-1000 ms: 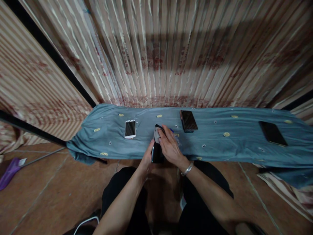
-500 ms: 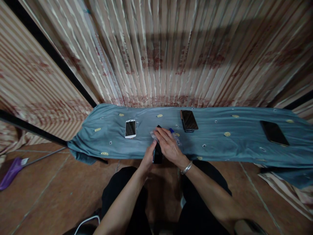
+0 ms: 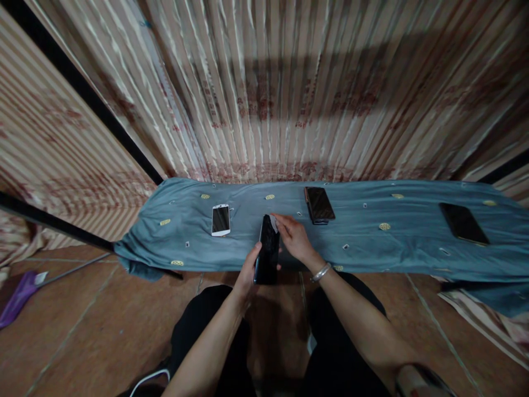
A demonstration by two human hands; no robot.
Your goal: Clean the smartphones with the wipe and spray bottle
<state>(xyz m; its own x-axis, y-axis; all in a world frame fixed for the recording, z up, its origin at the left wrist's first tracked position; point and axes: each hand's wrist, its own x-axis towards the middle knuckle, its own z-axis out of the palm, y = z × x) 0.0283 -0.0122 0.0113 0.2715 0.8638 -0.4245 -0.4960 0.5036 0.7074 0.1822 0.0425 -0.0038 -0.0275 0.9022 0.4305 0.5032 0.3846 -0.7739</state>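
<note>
My left hand is closed around the lower end of a slim black phone, glossy and flat, held over the near edge of the blue cloth. My right hand rests its fingertips at the phone's top corner, pinching something small and pale that I cannot make out. The cloth is soft, wrinkled, dotted with small gold patches. Three more phones lie on it: one white phone, one brown-black phone, one dark phone far right. Behind hangs a pleated striped curtain.
</note>
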